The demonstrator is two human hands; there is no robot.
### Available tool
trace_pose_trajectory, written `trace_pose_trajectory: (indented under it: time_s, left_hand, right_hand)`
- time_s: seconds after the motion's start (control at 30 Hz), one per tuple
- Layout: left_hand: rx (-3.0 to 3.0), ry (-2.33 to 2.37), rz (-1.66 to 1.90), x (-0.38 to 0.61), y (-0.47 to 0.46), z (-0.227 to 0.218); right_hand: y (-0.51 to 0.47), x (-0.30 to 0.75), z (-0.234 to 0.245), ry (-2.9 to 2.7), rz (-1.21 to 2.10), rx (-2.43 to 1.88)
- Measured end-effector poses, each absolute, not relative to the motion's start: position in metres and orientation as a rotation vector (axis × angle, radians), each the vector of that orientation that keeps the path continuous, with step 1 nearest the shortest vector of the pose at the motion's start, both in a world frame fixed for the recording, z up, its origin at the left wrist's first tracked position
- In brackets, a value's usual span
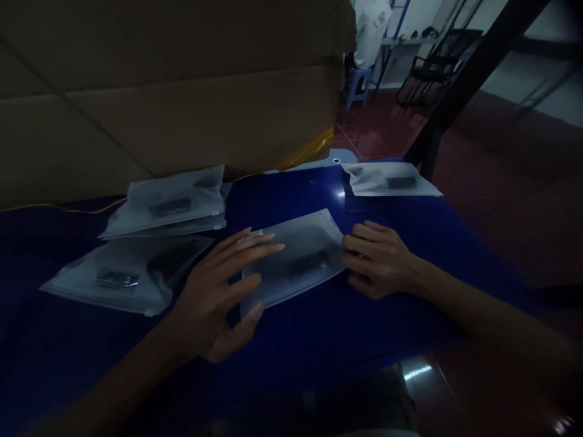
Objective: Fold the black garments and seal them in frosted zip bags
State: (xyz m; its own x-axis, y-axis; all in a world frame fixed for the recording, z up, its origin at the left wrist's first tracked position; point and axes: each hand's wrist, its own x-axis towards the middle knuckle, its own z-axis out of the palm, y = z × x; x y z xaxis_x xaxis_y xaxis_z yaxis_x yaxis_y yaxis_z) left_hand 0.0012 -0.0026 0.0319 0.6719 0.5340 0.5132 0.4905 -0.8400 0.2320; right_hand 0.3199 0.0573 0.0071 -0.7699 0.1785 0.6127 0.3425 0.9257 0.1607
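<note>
A frosted plastic bag [300, 258] with a small dark item inside lies on the blue table [319, 328] in front of me. My left hand [223, 291] rests on the bag's left end, fingers stretched out flat over it and thumb under its near edge. My right hand [376, 258] is curled at the bag's right edge, fingers pinching that edge.
A pile of like bags [170, 206] lies at the left, another pile [122, 273] nearer me, and a single bag [392, 180] at the table's far right corner. A big cardboard box [173, 91] stands behind. A chair [437, 67] and stool [357, 82] stand on the floor beyond.
</note>
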Motion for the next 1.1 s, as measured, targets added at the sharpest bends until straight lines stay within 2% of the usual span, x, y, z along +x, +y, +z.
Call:
trace_pose_trajectory:
  time_s: [0.17, 0.3, 0.5, 1.1]
  left_hand:
    - [2.89, 1.033, 0.579, 0.008, 0.002, 0.021]
    - [2.887, 1.101, 0.389, 0.013, 0.002, 0.012]
    - [2.836, 1.128, 0.308, 0.016, 0.0, 0.004]
    - [2.819, 1.126, 0.232, 0.017, -0.001, 0.0]
  right_hand:
    - [0.048, 0.311, 0.002, -2.413, 0.063, -0.262]
    - [0.042, 0.301, -0.003, -2.47, 0.047, -0.392]
    - [0.041, 0.297, -0.004, -2.747, 0.162, -0.602]
    - [0.039, 0.297, -0.003, -2.815, 0.333, -0.664]
